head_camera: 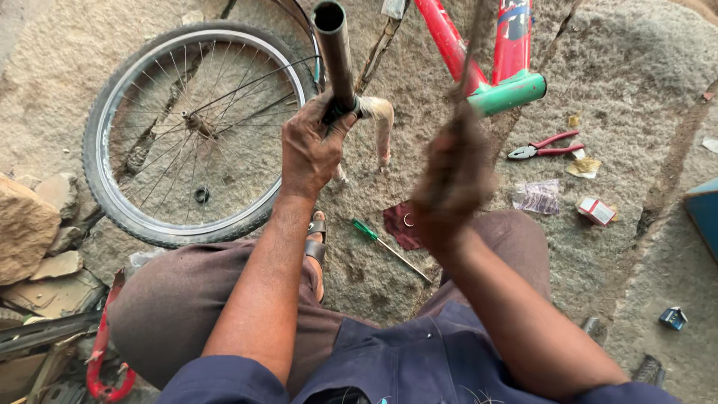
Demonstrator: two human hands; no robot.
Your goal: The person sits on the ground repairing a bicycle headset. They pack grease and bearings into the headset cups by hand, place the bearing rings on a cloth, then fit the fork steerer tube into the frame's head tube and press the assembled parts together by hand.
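Now the dark metal fork steerer tube [334, 56] is gripped in a closed fist by the left hand [310, 146], its open end pointed toward twelve o'clock and its pale fork legs [380, 123] dropping toward five. The right hand [454, 176] is blurred in motion; it seems closed on something thin and dark, though what cannot be told. At ten o'clock the spoked bicycle wheel with black tyre [191, 131] is laid flat on the ground. At one o'clock the red bicycle frame with green bottom shell [508, 86] is seen, with no fork fitted, so assembly is judged unfinished. Red-handled pliers [542, 146] lie unused at three o'clock, a green-handled screwdriver [389, 243] near centre.
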